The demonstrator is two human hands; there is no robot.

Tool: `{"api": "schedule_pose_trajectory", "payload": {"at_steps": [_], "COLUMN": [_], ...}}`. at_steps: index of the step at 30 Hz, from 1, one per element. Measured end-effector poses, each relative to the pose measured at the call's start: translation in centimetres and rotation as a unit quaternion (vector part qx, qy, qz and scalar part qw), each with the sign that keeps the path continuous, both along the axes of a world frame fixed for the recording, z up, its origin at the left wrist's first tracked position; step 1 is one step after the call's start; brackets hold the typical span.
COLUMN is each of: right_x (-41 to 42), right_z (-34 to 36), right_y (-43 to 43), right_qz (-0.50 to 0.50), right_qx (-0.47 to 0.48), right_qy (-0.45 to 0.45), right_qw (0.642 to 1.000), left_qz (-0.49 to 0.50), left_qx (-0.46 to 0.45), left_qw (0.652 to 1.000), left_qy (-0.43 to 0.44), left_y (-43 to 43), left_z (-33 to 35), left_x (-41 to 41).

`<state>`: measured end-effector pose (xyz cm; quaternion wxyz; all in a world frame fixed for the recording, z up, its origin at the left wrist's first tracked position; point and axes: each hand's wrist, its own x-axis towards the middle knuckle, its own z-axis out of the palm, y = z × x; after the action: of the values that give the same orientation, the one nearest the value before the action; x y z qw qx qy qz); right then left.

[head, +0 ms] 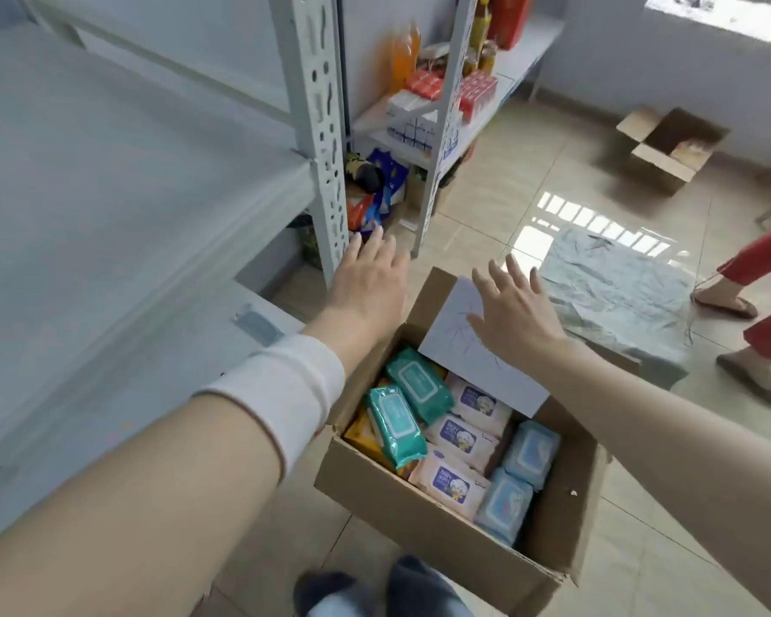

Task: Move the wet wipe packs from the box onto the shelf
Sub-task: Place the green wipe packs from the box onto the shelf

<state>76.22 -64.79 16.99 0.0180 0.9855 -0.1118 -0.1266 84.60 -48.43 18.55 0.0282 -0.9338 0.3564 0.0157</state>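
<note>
Lying packed in the open brown cardboard box (441,518), the soft plastic wet wipe packs (412,387) (light, slippery film) suit a broadside pinch; left hand (368,282) and right hand (515,313) hover with each grip released.

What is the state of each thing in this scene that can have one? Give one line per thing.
Cardboard box: open, flaps up, on the floor.
Wet wipe packs: inside the box, none lifted.
Near shelf: bare where visible.
Left hand: open, empty, above the floor beside the box.
Right hand: open, empty, over the white flap.
Far cardboard box: open, on the floor.
Far shelf: stocked with cartons and bottles.
</note>
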Motion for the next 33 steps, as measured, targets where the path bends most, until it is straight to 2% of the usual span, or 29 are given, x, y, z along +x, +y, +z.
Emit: {"api": "schedule_pose_trajectory", "payload": {"at_steps": [3, 6, 8, 10, 13, 15, 18, 20, 22, 23, 27, 30, 33], "right_x": [-4.6, -9.1, -11.2, -12.3, -11.9, -10.5, -7.8, -6.2, -5.2, -5.1, -5.4, -4.8, -4.1], "right_z": [-6.2, -13.2, -18.7, -24.2, -31.3, -35.1, -38.9, -40.3, -41.3, -41.7, -42.4, -42.4, -42.2], "right_y": [-2.0, -2.0, -1.0, 0.9, 4.2, 5.8, 7.7, 8.6, 9.1, 9.2, 9.2, 9.2, 9.1], "right_qz": [-0.056, -0.123, -0.174, -0.238, -0.365, -0.445, -0.538, -0.603, -0.658, -0.677, -0.707, -0.725, -0.74], "right_qx": [0.036, 0.094, 0.145, 0.213, 0.339, 0.421, 0.533, 0.589, 0.61, 0.612, 0.637, 0.629, 0.616], "right_qy": [0.086, 0.165, 0.205, 0.243, 0.265, 0.253, 0.174, 0.095, 0.052, 0.047, 0.01, -0.004, -0.003], "right_qw": [0.994, 0.974, 0.952, 0.916, 0.826, 0.749, 0.63, 0.529, 0.438, 0.407, 0.308, 0.281, 0.269], "left_qz": [0.014, 0.049, 0.084, 0.138, 0.194, 0.192, 0.162, 0.152, 0.167, 0.175, 0.173, 0.168, 0.168], "left_qx": [0.053, 0.093, 0.088, 0.066, 0.025, -0.011, -0.037, -0.037, -0.045, -0.046, -0.012, 0.041, 0.074], "left_qw": [0.993, 0.966, 0.948, 0.922, 0.896, 0.898, 0.914, 0.919, 0.912, 0.908, 0.922, 0.913, 0.866], "left_qy": [0.108, 0.235, 0.296, 0.356, 0.399, 0.396, 0.371, 0.363, 0.373, 0.377, 0.346, 0.37, 0.465], "left_y": [-1.0, -0.5, -0.2, -0.4, -2.2, -3.7, -5.8, -6.8, -7.6, -7.9, -8.7, -9.4, -9.4], "left_z": [-7.3, -15.0, -20.6, -25.8, -32.3, -35.9, -40.0, -41.9, -43.3, -43.7, -44.6, -44.9, -45.0], "left_x": [-3.2, -5.8, -6.1, -5.3, -2.3, 0.1, 2.9, 4.0, 4.6, 4.8, 5.1, 5.5, 6.6]}}
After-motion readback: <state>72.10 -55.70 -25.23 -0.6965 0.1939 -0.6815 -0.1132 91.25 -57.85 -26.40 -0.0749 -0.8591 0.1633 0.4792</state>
